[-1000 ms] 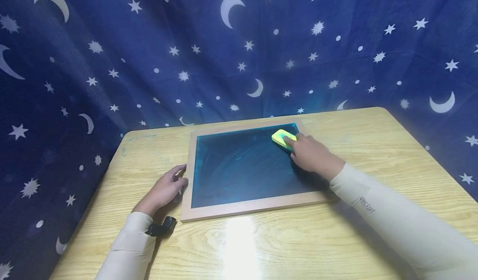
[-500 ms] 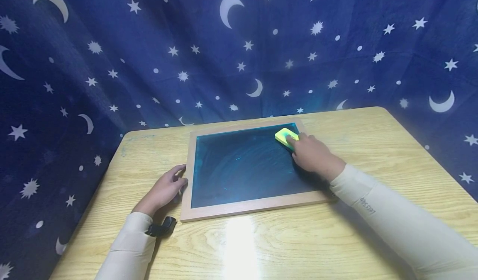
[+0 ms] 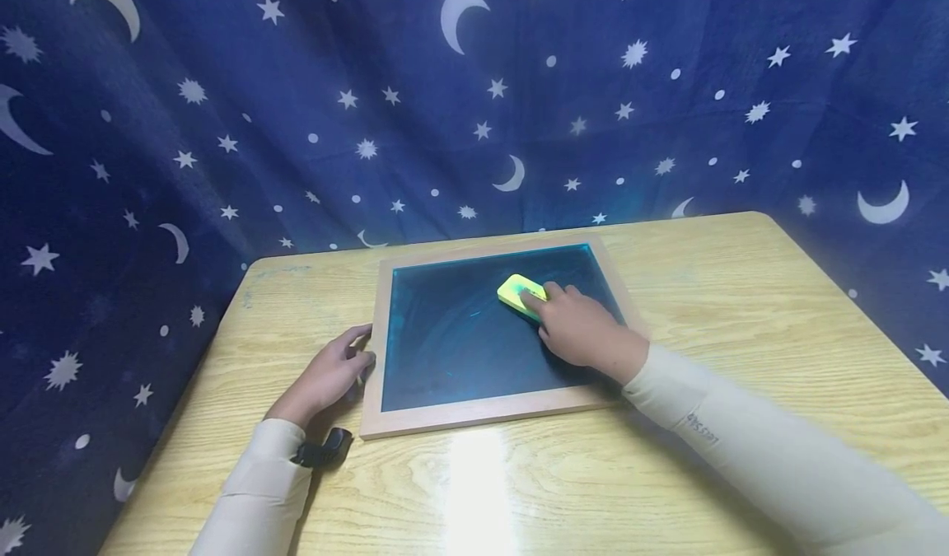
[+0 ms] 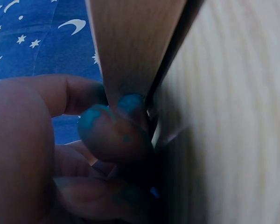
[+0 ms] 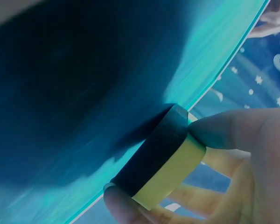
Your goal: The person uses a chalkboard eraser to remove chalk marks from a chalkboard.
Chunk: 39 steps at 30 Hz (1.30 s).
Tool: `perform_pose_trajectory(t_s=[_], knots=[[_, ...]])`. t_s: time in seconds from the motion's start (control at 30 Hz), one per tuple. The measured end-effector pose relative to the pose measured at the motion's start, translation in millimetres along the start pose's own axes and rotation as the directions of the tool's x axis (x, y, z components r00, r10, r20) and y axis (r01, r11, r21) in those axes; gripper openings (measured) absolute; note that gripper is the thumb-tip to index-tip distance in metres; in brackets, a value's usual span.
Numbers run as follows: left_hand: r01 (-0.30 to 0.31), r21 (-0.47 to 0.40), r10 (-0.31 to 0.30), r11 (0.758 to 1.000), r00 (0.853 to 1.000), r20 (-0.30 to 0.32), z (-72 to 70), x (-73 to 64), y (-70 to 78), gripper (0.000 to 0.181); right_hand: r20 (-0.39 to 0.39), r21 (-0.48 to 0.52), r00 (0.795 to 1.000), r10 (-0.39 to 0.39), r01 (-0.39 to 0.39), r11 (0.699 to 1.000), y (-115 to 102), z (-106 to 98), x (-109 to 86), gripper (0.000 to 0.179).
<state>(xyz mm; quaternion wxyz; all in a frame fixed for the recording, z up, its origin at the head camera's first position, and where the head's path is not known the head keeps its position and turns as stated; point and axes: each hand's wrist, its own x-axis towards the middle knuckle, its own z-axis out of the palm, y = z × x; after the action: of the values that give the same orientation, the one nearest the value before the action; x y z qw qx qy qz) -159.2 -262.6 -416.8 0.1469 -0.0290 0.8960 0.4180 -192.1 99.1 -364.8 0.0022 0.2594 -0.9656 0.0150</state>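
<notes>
A framed chalkboard (image 3: pixel 445 358) with a pale wooden frame (image 3: pixel 460 413) lies flat on the table. My right hand (image 3: pixel 586 329) grips a yellow eraser (image 3: pixel 519 291) over the board's upper middle. In the right wrist view, thumb and fingers pinch the eraser (image 5: pixel 175 172) by its sides; its dark felt layer is turned to the board's chalk-smeared surface. Against the frame's left edge rests my left hand (image 3: pixel 329 375), fingers loosely bent. Close up in the left wrist view, its teal-dusted fingertips (image 4: pixel 107 133) touch the frame's outer side (image 4: pixel 135 46).
The board lies on a light wood-grain table (image 3: pixel 593 490) with rounded far corners. A dark blue curtain (image 3: pixel 415 103) with white moons and stars hangs behind it and to both sides. A black strap (image 3: pixel 326 449) sits at my left wrist. Chalk smudges mark the table's far left.
My right hand has slid the eraser from near the board's far right corner leftward and slightly toward me, after a small move rightward. The left hand has stayed at the frame's left edge.
</notes>
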Motion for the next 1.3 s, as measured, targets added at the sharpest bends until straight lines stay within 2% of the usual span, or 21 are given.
perform_pose_trajectory(t_s=[0.1,0.27,0.57,0.77,0.9,1.0,1.13,1.3], knots=[[-0.001,-0.004,0.001,1.000,1.000,0.002,-0.1,0.1,0.4,0.061,0.000,-0.007,1.000,-0.019,0.019,1.000,-11,2,1.6,0.054],[0.001,-0.011,-0.001,1.000,1.000,0.004,-0.1,0.1,0.7,0.062,-0.035,-0.046,0.995,-0.098,0.096,0.994,-32,5,0.1,0.053],[-0.001,-0.016,0.001,1.000,1.000,0.008,-0.8,-1.2,2.0,0.062,-0.018,-0.035,0.969,-0.246,0.245,0.969,-74,6,-20.5,0.051],[-0.007,-0.018,0.007,1.000,1.000,0.008,-0.5,-1.8,2.7,0.062,-0.012,-0.035,0.952,-0.305,0.304,0.952,-86,4,-28.7,0.046],[-0.003,-0.019,0.003,1.000,1.000,0.003,-0.5,-2.1,3.2,0.062,-0.028,-0.050,0.951,-0.308,0.307,0.950,-83,4,-25.7,0.048],[-0.003,-0.018,0.003,1.000,1.000,0.001,-0.2,-2.3,3.3,0.062,-0.023,-0.043,0.958,-0.287,0.286,0.957,-77,3,-21.0,0.050],[-0.006,-0.017,0.006,1.000,1.000,0.002,0.1,-2.3,3.2,0.062,0.004,-0.026,0.975,-0.220,0.220,0.975,-66,2,-11.6,0.051],[-0.008,-0.018,0.008,1.000,1.000,0.002,-0.3,-1.5,2.8,0.062,0.022,-0.015,0.995,-0.098,0.098,0.995,-43,1,-2.1,0.053]])
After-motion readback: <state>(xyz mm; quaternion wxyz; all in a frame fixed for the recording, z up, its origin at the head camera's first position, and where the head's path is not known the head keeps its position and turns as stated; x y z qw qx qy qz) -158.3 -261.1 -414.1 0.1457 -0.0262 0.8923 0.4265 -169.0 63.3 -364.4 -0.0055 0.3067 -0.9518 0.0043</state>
